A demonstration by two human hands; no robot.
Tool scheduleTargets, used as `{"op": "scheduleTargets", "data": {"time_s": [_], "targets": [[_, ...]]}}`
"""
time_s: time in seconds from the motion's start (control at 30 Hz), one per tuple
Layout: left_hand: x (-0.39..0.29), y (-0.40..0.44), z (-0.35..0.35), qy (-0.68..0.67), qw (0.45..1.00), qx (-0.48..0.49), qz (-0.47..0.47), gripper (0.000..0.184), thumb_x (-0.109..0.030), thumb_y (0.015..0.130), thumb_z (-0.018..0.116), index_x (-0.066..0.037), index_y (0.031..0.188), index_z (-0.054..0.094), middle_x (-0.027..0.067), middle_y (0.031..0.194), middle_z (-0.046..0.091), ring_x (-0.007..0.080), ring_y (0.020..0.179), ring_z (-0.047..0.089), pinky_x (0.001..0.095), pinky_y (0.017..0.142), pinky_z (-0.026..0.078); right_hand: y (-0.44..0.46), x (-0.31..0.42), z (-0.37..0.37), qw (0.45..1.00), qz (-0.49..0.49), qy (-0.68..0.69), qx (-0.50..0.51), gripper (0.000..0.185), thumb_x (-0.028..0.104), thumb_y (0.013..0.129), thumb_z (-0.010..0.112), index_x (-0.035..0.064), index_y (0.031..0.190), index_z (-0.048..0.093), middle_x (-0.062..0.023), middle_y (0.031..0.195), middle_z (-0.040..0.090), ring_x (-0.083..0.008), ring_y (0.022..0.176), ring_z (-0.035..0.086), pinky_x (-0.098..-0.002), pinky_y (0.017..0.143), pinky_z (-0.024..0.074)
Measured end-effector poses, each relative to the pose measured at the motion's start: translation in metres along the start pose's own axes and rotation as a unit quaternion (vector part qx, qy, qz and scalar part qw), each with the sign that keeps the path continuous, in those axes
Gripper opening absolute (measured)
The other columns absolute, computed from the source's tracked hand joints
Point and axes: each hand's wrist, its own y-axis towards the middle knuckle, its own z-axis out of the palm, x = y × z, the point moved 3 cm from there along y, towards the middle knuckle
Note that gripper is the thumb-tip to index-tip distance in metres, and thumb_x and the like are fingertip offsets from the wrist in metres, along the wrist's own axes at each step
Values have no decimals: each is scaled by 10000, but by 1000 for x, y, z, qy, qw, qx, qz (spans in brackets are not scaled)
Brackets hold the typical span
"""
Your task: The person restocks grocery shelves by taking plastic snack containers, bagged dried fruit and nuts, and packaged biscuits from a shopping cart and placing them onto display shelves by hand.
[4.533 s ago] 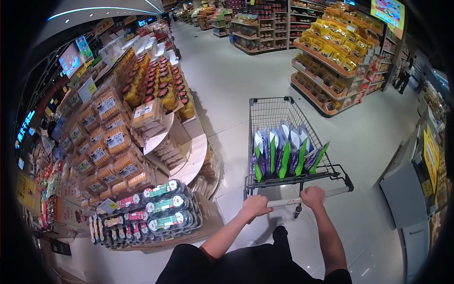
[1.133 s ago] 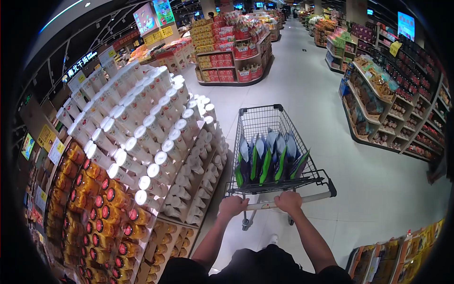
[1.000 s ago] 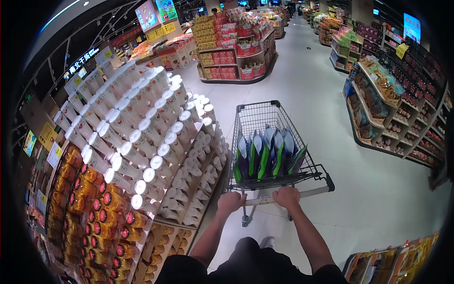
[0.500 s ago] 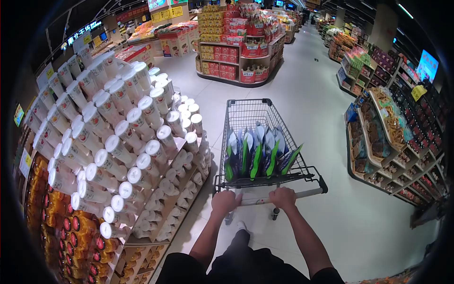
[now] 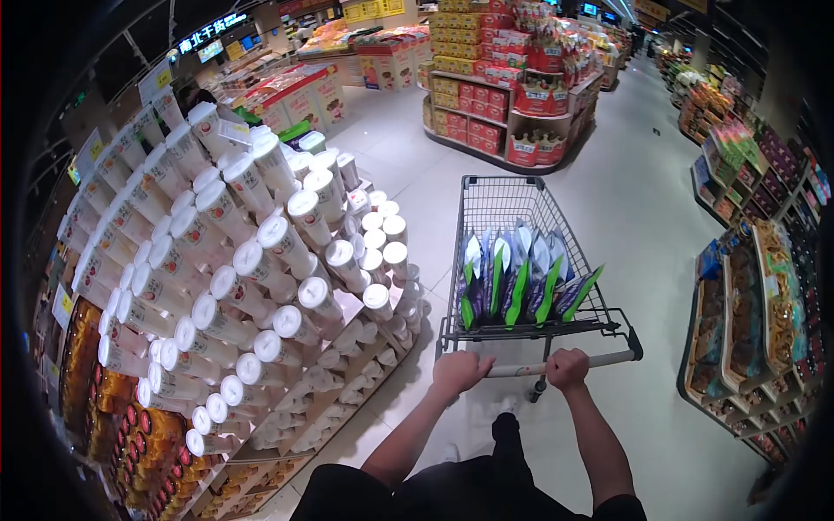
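My left hand (image 5: 461, 372) is closed around the left part of the cart's pale handle bar (image 5: 521, 368). Farther right along the same bar, my right hand (image 5: 567, 368) is wrapped round it. Beyond both hands stands the dark wire shopping cart (image 5: 511, 193). Several upright bags (image 5: 519, 293), purple and pale with bright green edges, stand side by side in the rear part of its basket.
On the left rises a display of white-lidded cups (image 5: 230, 286), with jars (image 5: 143, 447) at its lower end. Ahead stands a shelf of red and yellow packages (image 5: 486, 87). Shelves of bagged goods (image 5: 751, 304) line the right. Pale floor (image 5: 638, 252) runs between them.
The cart has advanced past the jars and alongside the white-lidded cups. The view has turned left, so the red and yellow shelf appears farther right. Both hands remain on the bar.
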Motion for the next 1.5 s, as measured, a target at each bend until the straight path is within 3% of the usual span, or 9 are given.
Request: {"op": "scheduleTargets", "data": {"time_s": [0.07, 0.47, 0.77, 0.97, 1.13, 1.3, 1.37, 1.5], "targets": [[-7, 25, -9, 7, 1000, 14, -11, 607, -546, 861, 334, -55, 681, 643, 161, 696, 627, 330, 657, 621, 435, 589, 491, 22, -21, 10, 999, -19, 2, -41, 209, 152, 606, 579, 113, 440, 459, -72, 457, 455, -272, 381, 436, -389, 408, 352], [-14, 172, -38, -17, 997, -2, -78, 603, -543, 874, 296, -64, 702, 619, 165, 666, 607, 339, 651, 609, 443, 600, 483, 162, -125, 81, 999, -10, 36, 3, 174, 193, 607, 576, 104, 465, 530, -50, 497, 524, -237, 426, 510, -351, 468, 410], [-7, 282, -72, -69, 990, 32, -119, 604, -548, 872, 280, -78, 721, 628, 164, 711, 619, 336, 719, 613, 450, 660, 479, 270, -190, 134, 996, -63, 65, 3, 177, 167, 624, 559, 96, 470, 509, -61, 492, 501, -263, 419, 488, -359, 454, 399], [8, 352, -95, -123, 978, 46, -162, 621, -526, 879, 292, -28, 808, 658, 197, 811, 638, 343, 801, 620, 435, 729, 483, 339, -229, 182, 993, -66, 40, 89, 157, 172, 630, 547, 88, 502, 516, -71, 526, 520, -283, 442, 483, -383, 452, 381], [32, 406, -114, -160, 975, 28, -150, 644, -511, 888, 269, -11, 741, 648, 203, 764, 631, 366, 768, 613, 454, 708, 478, 398, -245, 221, 987, -88, 42, 124, 159, 174, 637, 537, 87, 507, 512, -85, 536, 522, -299, 459, 483, -400, 462, 385], [49, 452, -140, -156, 971, 33, -176, 610, -476, 903, 282, -13, 783, 660, 203, 820, 638, 342, 829, 614, 430, 750, 474, 457, -261, 260, 985, -140, 51, 83, 151, 166, 606, 534, 93, 483, 486, -68, 506, 497, -276, 419, 456, -372, 438, 362], [60, 472, -144, -158, 973, -19, -165, 639, -495, 898, 263, -5, 752, 646, 221, 745, 624, 371, 767, 613, 455, 703, 479, 481, -266, 277, 982, -155, 65, 82, 150, 160, 602, 534, 92, 481, 480, -68, 499, 487, -274, 415, 452, -370, 435, 358], [75, 508, -162, -164, 968, -9, -191, 627, -482, 904, 261, -11, 739, 640, 218, 751, 625, 367, 760, 614, 458, 698, 480, 528, -275, 307, 974, -191, 93, 74, 150, 150, 591, 538, 90, 474, 466, -67, 480, 463, -267, 404, 440, -360, 428, 345]]}}
